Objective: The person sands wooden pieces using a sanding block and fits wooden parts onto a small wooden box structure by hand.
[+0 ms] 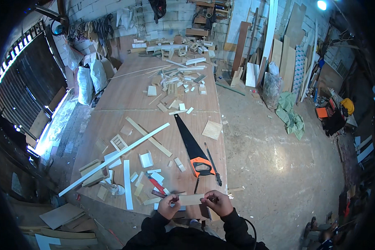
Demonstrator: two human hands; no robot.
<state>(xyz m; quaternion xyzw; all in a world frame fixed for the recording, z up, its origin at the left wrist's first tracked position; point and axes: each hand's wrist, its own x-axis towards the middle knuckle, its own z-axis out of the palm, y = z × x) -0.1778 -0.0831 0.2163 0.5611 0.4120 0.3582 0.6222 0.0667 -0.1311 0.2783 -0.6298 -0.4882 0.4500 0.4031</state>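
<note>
Between my two hands, at the near edge of the table, is a small flat piece of pale wood (191, 200). My left hand (169, 206) pinches its left end, and my right hand (218, 203) grips its right end. Just beyond on the tabletop (146, 118) lies a handsaw (191, 146) with a black blade and an orange handle. A thin dark file-like tool (212, 163) rests to the right of the saw. Left of my hands are a red-handled tool (156, 183) and several small white and wooden offcuts.
A long white strip (114, 159) crosses a wooden strip on the table's left side. A square wood piece (212, 130) lies near the right edge. Small blocks (175, 85) are heaped farther back. Boards (285, 58) lean on the far right wall; white sacks (91, 81) stand at left.
</note>
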